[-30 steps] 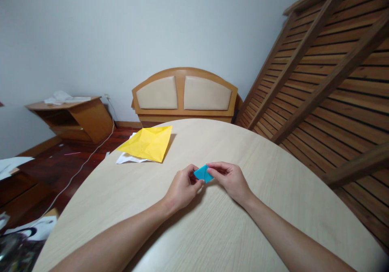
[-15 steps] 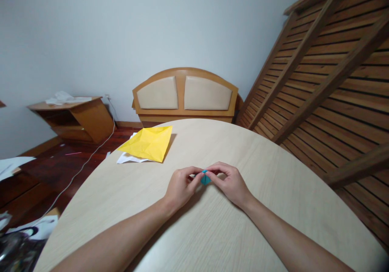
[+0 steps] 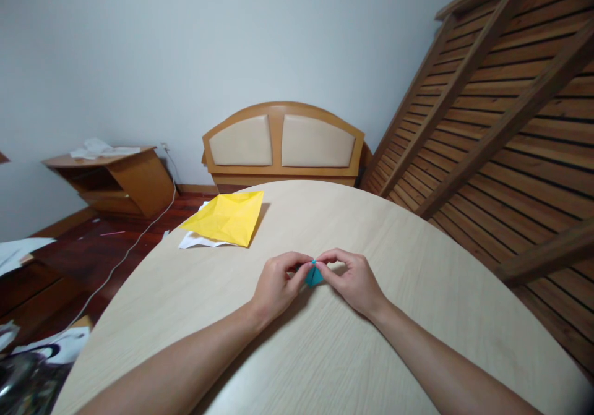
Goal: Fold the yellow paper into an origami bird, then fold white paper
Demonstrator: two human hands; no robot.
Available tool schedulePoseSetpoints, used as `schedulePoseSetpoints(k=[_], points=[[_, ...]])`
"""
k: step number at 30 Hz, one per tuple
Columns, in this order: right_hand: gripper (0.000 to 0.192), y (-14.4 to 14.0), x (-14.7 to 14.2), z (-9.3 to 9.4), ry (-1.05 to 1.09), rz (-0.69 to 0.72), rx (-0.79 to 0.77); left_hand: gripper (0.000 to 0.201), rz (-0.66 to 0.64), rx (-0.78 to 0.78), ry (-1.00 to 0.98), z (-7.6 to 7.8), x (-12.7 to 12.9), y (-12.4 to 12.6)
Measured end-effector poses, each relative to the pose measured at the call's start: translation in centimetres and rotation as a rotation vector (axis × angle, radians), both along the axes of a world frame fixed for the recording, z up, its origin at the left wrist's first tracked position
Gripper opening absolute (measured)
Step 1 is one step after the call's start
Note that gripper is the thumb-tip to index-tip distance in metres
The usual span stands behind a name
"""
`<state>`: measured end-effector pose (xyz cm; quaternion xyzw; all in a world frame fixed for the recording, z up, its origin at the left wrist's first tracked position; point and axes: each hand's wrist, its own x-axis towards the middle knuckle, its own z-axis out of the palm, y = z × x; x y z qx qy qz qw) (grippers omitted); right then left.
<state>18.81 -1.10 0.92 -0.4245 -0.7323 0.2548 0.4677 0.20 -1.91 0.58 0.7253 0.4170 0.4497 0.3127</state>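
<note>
A small piece of folded teal paper (image 3: 314, 276) is pinched between both hands above the middle of the round table (image 3: 371, 235). My left hand (image 3: 281, 282) is closed, with thumb and forefinger gripping the paper's upper left edge. From the other side, my right hand (image 3: 350, 279) pinches its upper right edge, also closed. The thumbs face me and nearly meet at the top of the paper. A dark crease or slit runs down its front. Much of the paper is hidden behind my fingers.
Creased yellow paper (image 3: 229, 217) lies over a white sheet (image 3: 199, 240) at the table's far left. Beyond the table stands a headboard (image 3: 283, 110). A slatted wooden frame (image 3: 492, 124) leans at the right; a cabinet (image 3: 139, 183) stands at the left.
The teal paper has tilted or spread slightly, with more of its lower part showing below my thumbs. Both hands keep their pinch and have barely moved.
</note>
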Motion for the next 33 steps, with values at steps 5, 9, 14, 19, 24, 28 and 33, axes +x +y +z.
schedulePoseSetpoints(k=[5, 9, 14, 19, 24, 28, 33], points=[[0.01, -0.07, 0.09, 0.04, -0.003, 0.049, -0.013, 0.021, -0.004, -0.007, -0.017, -0.08, 0.13, -0.07], [0.01, -0.04, -0.02, 0.17, -0.016, 0.092, 0.01, 0.021, 0.001, -0.025, -0.06, -0.25, 0.16, -0.05], [0.011, 0.12, -0.22, 0.19, -0.023, 0.094, 0.036, 0.022, 0.015, -0.048, -0.11, -0.18, 0.21, -0.01], [0.01, 0.08, -0.23, -0.02, -0.035, 0.087, 0.037, 0.021, 0.026, -0.064, -0.199, -0.05, 0.28, 0.14], [0.009, 0.1, -0.22, -0.22, -0.051, 0.077, 0.047, 0.018, 0.044, -0.055, -0.281, -0.18, 0.28, 0.43], [0.009, 0.16, -0.22, -0.47, -0.031, 0.072, 0.033, 0.018, 0.04, -0.052, -0.358, -0.31, 0.21, 0.59], [0.011, 0.05, -0.21, -0.47, -0.02, 0.06, -0.002, 0.016, 0.051, -0.059, -0.442, -0.36, 0.22, 0.71]])
